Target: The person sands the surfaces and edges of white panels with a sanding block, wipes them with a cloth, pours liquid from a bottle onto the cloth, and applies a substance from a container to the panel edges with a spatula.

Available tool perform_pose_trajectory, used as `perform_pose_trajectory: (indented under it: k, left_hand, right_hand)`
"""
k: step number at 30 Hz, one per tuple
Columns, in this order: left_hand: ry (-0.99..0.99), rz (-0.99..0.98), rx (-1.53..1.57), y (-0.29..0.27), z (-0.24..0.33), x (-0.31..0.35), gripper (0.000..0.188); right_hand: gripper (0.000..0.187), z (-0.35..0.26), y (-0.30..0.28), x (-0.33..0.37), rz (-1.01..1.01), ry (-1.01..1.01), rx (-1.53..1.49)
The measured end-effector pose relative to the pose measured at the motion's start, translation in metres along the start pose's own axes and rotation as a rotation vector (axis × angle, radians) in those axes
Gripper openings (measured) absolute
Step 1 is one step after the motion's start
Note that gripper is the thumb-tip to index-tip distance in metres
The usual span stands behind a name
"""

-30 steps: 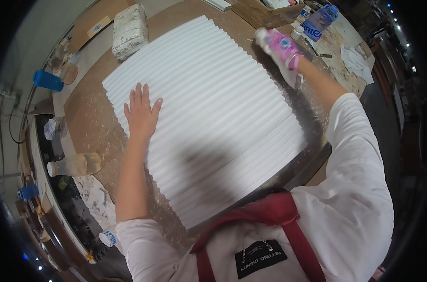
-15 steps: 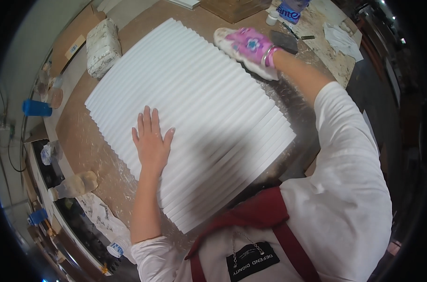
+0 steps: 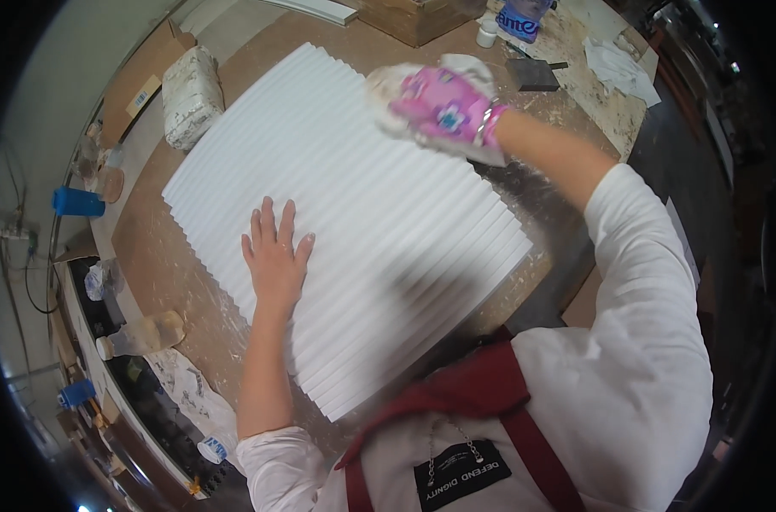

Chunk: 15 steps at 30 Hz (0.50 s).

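Long white strips lie side by side across the brown work table and form one broad ridged sheet. My bare left hand rests palm down on the sheet's left part, fingers spread. At the far right edge of the strips is my right hand, in a pink flowered glove. Its fingers are closed over a bunched white cloth, which touches the strips and also shows behind the glove. The glove and cloth are slightly blurred, and the fingertips are hidden.
A white-smeared wrapped block stands beyond the strips at left. A wooden-looking box, white jar, purple-blue bottle and dark grey block are at the far side. A clear bottle lies at left, below a blue cup.
My right hand has moved with the cloth from the strips' far right edge inward, to the left and slightly nearer. The grey block now shows more fully. My left hand stays in place.
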<state>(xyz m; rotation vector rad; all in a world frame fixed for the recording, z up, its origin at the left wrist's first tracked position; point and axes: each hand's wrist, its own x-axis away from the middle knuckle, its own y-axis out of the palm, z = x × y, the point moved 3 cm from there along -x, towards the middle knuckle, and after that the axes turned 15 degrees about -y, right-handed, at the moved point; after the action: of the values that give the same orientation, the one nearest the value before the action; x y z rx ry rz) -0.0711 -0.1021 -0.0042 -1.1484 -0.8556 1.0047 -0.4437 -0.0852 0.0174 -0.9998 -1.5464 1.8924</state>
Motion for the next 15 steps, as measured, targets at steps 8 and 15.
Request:
perform_pose_trajectory:
  k: [8,15]
  left_hand:
    - [0.0,-0.006,-0.015,0.0,-0.001,0.0,0.057]
    - [0.018,0.006,0.027,-0.003,0.004,0.002,0.057]
  right_hand:
    - [0.014,0.031,-0.031,-0.018,-0.148,0.16,-0.082]
    - [0.029,0.033,-0.02,-0.017,-0.332,0.127,-0.055]
